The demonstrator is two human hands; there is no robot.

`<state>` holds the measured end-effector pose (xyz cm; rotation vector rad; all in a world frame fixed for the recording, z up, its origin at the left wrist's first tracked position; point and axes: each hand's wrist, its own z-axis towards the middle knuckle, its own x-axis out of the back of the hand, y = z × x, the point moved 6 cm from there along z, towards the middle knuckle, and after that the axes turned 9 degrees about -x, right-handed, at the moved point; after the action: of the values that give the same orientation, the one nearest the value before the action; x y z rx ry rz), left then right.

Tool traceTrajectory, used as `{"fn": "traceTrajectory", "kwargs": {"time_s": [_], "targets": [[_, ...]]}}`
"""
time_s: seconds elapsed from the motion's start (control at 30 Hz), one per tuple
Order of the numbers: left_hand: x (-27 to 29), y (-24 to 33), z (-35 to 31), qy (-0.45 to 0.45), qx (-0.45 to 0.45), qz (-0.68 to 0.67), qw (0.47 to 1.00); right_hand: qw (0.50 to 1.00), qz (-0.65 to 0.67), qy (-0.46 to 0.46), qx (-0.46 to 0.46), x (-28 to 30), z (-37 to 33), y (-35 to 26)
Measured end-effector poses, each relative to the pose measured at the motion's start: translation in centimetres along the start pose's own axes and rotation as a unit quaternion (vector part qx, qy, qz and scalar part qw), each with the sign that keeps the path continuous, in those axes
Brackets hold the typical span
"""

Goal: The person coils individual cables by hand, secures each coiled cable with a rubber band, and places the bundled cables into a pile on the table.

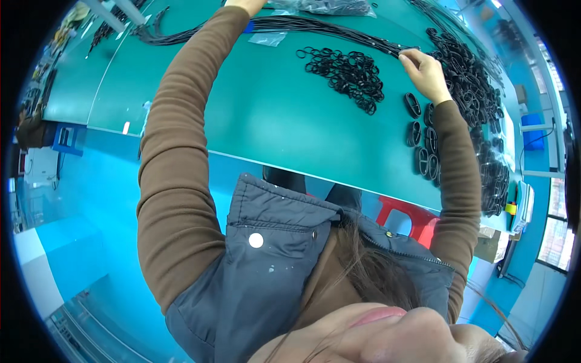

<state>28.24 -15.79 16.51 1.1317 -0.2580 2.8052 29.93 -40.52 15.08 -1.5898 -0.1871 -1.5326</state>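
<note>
A long bundle of thin black cables (327, 24) stretches across the far part of the green table. My right hand (428, 74) is at the bundle's right end, thumb and fingers pinched together on the cable ends. My left hand (247, 5) reaches past the top edge of the picture, above the bundle; its fingers are cut off from view. Between my arms lies a loose pile of small black rings (348, 75). Beside my right wrist sit several coiled black cables (414, 133) in short rows.
A large heap of black coiled cables (463, 66) lies right of my right hand. Clear plastic bags (339, 6) are at the far side, with a small one (268, 39) near the bundle. A red stool (408, 218) stands below the table's near edge (290, 170).
</note>
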Motion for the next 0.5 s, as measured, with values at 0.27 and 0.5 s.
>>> {"fn": "traceTrajectory", "kwargs": {"time_s": [0.27, 0.5], "targets": [[14.1, -2.4, -8.2, 0.115, -0.071, 0.083, 0.987, 0.821, -0.104, 0.479, 0.293, -5.6, 6.7, -13.2], [14.2, -15.7, -20.5, -0.034, 0.203, 0.059, 0.977, 0.845, -0.067, 0.434, 0.304, 4.6, 19.5, -20.8]]}}
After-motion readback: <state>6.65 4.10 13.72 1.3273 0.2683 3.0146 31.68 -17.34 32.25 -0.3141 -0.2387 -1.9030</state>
